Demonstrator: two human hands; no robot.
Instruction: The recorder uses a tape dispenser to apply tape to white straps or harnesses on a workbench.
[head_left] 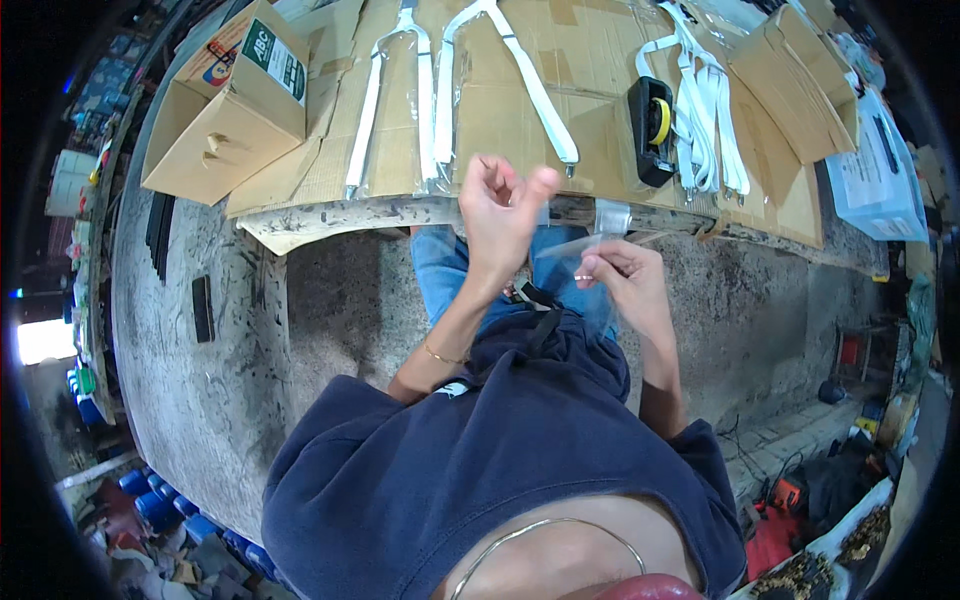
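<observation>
My right hand (pixel 632 283) is closed in a pinch on a clear plastic bag (pixel 568 252), which hangs in front of my lap just off the table's edge. Raised near the same edge is my left hand (pixel 503 215), its fingers loosely curled and the thumb standing apart from them, with nothing visible in it. Beyond that hand, white suspenders (pixel 421 100) with metal clips lie spread on cardboard, a second white pair (pixel 530 85) beside them. More white suspenders (pixel 700 120) lie bunched to the right, next to a black tape dispenser (pixel 652 130) with a yellow core.
A brown cardboard box (pixel 240 110) stands at the far left, and another open box (pixel 795 85) at the far right beside a pale blue plastic bin (pixel 875 170). Cardboard sheeting (pixel 600 110) covers the table. On the grey surface to my left lies a dark flat bar (pixel 203 308).
</observation>
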